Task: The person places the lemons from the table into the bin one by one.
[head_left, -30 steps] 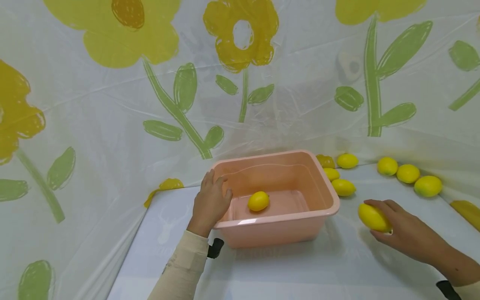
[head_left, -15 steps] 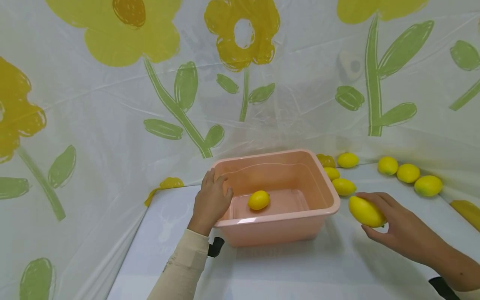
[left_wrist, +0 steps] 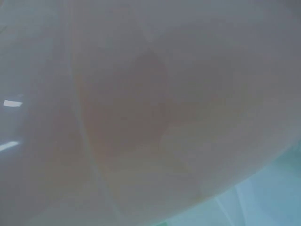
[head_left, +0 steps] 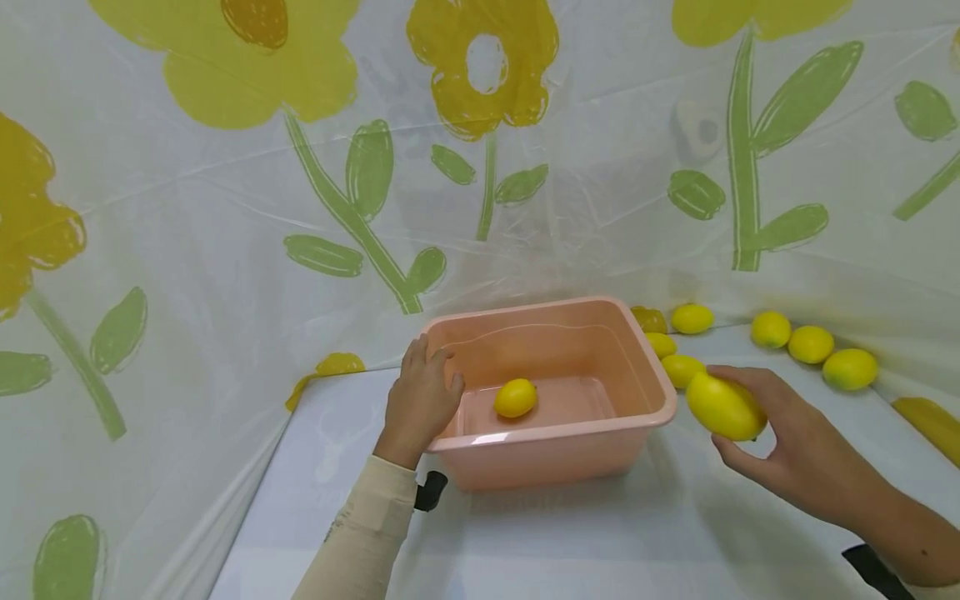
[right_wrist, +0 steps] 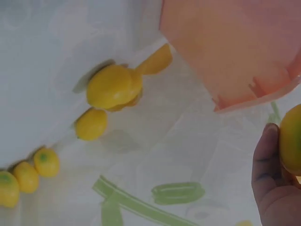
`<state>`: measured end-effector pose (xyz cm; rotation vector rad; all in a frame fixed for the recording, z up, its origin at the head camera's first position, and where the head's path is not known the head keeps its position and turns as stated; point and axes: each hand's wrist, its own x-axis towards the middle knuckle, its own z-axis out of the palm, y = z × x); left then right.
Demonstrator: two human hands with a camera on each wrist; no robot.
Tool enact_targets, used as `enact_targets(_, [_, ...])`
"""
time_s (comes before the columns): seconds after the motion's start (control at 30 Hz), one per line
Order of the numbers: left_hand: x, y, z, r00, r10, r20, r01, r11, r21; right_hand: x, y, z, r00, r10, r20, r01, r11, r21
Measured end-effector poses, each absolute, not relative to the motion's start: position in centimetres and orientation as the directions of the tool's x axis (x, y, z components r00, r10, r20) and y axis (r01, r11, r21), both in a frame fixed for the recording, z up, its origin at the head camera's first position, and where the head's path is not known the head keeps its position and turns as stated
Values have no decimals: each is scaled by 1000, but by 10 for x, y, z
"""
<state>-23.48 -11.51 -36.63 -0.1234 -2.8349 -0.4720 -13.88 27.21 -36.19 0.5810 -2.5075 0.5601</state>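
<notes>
A pink plastic basin [head_left: 540, 458] stands on the white-covered table in the head view, a single lemon [head_left: 515, 398] lying on its floor. My left hand [head_left: 420, 404] grips the basin's left rim. Between the thumb and fingers of my right hand [head_left: 802, 454] is another lemon [head_left: 725, 408], held in the air just right of the basin and outside it. The right wrist view has this held lemon [right_wrist: 291, 141] at its right edge, below the basin [right_wrist: 235, 52]. A dim, blurred pale surface [left_wrist: 141, 117] fills most of the left wrist view; no fingers show there.
Several loose lemons lie beyond the basin's right side, including a lemon [head_left: 692, 318] near the back and a lemon [head_left: 850, 369] farther right. A white flower-printed sheet [head_left: 600, 208] rises behind the table [head_left: 337, 517].
My right hand has moved left and slightly up with its lemon, closer to the basin's right rim. The left hand and the basin have stayed in place.
</notes>
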Motion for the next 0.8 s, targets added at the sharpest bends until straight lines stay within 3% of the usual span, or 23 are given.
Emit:
enact_targets(0.27, [-234,-117,-366,-962,43,270,129,942,309,-150,254,-347,-745,-348,569,-558,792,-247])
enact_targets(0.8, [-235,-114,-365,-965,36,260,117,947,301,-194,204,-333,-804,-417,424,-579,714,-394])
